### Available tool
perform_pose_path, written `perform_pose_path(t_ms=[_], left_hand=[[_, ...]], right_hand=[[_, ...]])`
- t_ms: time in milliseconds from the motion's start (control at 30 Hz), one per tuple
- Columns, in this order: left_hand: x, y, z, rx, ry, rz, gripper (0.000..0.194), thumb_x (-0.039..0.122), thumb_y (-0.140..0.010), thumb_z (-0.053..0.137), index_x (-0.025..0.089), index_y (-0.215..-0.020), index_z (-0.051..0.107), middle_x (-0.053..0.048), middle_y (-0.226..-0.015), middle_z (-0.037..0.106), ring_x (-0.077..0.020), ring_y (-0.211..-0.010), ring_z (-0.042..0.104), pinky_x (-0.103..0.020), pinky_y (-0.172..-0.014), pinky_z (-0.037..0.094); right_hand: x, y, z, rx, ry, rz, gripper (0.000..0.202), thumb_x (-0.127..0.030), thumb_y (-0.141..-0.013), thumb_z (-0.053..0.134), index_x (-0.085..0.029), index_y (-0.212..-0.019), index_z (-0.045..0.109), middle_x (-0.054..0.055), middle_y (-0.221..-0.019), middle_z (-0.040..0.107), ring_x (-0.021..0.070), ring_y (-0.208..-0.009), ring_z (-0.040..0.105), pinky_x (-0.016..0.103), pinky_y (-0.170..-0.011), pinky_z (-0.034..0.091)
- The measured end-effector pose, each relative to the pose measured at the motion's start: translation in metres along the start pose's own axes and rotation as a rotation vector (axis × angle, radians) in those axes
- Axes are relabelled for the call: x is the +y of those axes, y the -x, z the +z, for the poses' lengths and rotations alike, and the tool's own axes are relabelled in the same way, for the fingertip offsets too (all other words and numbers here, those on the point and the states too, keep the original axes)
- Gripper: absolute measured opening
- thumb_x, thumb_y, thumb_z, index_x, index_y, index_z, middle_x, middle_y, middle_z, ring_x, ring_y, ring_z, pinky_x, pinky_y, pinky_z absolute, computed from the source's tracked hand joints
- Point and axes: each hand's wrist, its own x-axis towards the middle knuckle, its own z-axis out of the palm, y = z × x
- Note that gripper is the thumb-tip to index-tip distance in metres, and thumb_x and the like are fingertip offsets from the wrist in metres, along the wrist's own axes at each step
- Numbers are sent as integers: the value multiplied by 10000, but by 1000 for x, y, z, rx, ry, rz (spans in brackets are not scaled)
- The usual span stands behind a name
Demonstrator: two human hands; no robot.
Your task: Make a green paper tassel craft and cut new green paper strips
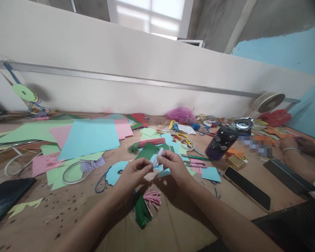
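Observation:
Between the fingertips of both hands is a small pale lilac tube [158, 157] that looks like rolled paper, tilted upright. My left hand [137, 172] pinches its lower end, and my right hand [174, 166] grips it along its right side. Just below my hands lie a green paper tassel [142, 212] and a pink paper tassel [154, 198]. To the left of my left hand is a light blue paper disc [116, 173] with a hole and a blue cord loop. Behind my hands are dark green paper pieces [146, 150] and a red paper roll with a green fringe [151, 141].
Large coloured sheets [90, 138] cover the left. Scissors [195, 164], a dark tumbler [222, 142], a gold box [236, 161] and a phone [248, 188] are on the right. Another person's hand [289, 144] is at far right, near a fan [268, 102]. A black device [7, 197] lies far left.

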Motion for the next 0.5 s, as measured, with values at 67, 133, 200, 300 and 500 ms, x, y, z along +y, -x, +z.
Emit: perform_pose_path(t_ms=[67,133,200,300,500], left_hand=[[1,-1,0,36,-10,-3,331,463,-711,751,160,-729,618,14,-682,564,-96,-554,503,-188,-488,377],[2,-2,0,76,-17,-8,329,462,-705,751,163,-735,619,19,-681,560,-85,-524,476,-191,-480,375],[2,-2,0,98,-9,-4,317,460,-717,740,166,-756,627,23,-696,560,-74,-509,454,-188,-474,367],[1,-3,-2,79,-39,23,313,459,-712,744,163,-763,656,0,-731,603,-108,-582,515,-195,-495,385],[-5,-9,-7,29,-116,65,287,447,-750,725,168,-815,723,-54,-821,696,-181,-746,609,-236,-594,452]], right_hand=[[-2,1,-1,81,50,-53,208,-398,-821,667,-205,-808,592,-30,-700,537,122,-603,463,250,-561,383],[-5,4,-2,136,157,-149,162,-359,-843,654,-211,-823,592,-29,-709,545,127,-619,477,254,-571,392],[-10,8,0,122,306,-253,107,-307,-871,633,-213,-821,631,-6,-750,601,144,-674,530,269,-619,417],[-14,14,4,59,492,-366,103,-252,-902,612,-230,-862,705,27,-854,692,178,-799,614,300,-724,455],[-11,17,6,38,640,-419,102,-207,-901,628,-233,-897,727,30,-877,738,188,-839,664,304,-760,475]])
